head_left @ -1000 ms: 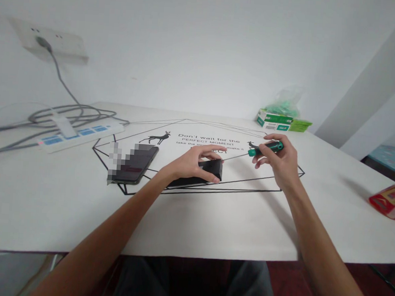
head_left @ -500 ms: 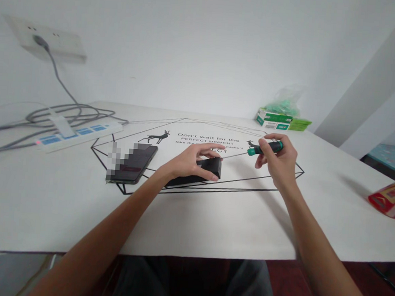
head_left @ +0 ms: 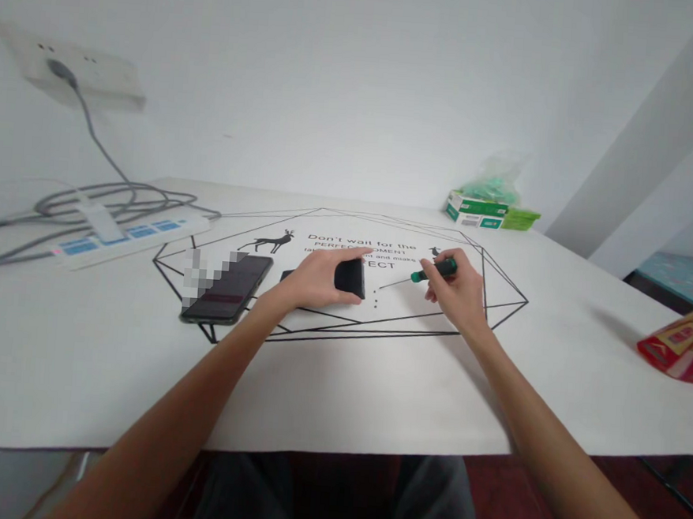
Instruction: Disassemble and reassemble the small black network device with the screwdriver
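One phone (head_left: 226,289) beside left hand (head_left: 315,277), unobstructed.

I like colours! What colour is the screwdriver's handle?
Green, with a black tip, on the small thin-shafted screwdriver in the right hand; head view.

Left hand (head_left: 315,277) wraps over a small black box (head_left: 350,278) on the white worktop (head_left: 373,388). Right hand (head_left: 460,291) pinches a green-handled screwdriver (head_left: 425,274), tip pointing left at the box, just apart from it. Dark phone (head_left: 229,287) lies left of the box. Power strip (head_left: 128,236) with grey cables far left, green cartons (head_left: 484,210) far right, red packet (head_left: 682,342) at right edge.
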The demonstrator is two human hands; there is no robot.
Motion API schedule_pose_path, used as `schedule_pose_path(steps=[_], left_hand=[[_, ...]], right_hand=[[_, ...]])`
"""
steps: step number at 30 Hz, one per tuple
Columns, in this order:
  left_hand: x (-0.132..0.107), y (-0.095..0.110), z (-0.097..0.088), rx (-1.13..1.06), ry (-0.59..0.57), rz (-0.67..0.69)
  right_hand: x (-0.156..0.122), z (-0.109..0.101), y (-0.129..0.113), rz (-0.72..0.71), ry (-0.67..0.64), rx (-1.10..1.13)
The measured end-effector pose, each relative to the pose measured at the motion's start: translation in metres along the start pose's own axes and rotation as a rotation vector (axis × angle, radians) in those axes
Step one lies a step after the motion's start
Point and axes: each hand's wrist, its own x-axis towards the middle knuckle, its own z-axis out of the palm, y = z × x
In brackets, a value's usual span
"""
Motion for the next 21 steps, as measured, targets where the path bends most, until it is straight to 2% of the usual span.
schedule_pose_path(steps=[4, 8, 13, 21], left_hand=[[0.002, -0.001, 0.013, 0.079, -0.133, 0.017], [0.001, -0.008, 0.022, 0.159, -0.203, 0.007], [0.000, -0.016, 0.025, 0.161, -0.215, -0.007], [0.000, -0.015, 0.023, 0.137, -0.245, -0.011]], right_hand=[[-0.001, -0.001, -0.003, 0.009, 0.003, -0.016], [0.000, -0.004, -0.005, 0.014, 0.020, -0.002], [-0.002, -0.003, -0.006, -0.002, -0.009, 0.016], [-0.003, -0.003, -0.011, -0.004, -0.045, -0.033]])
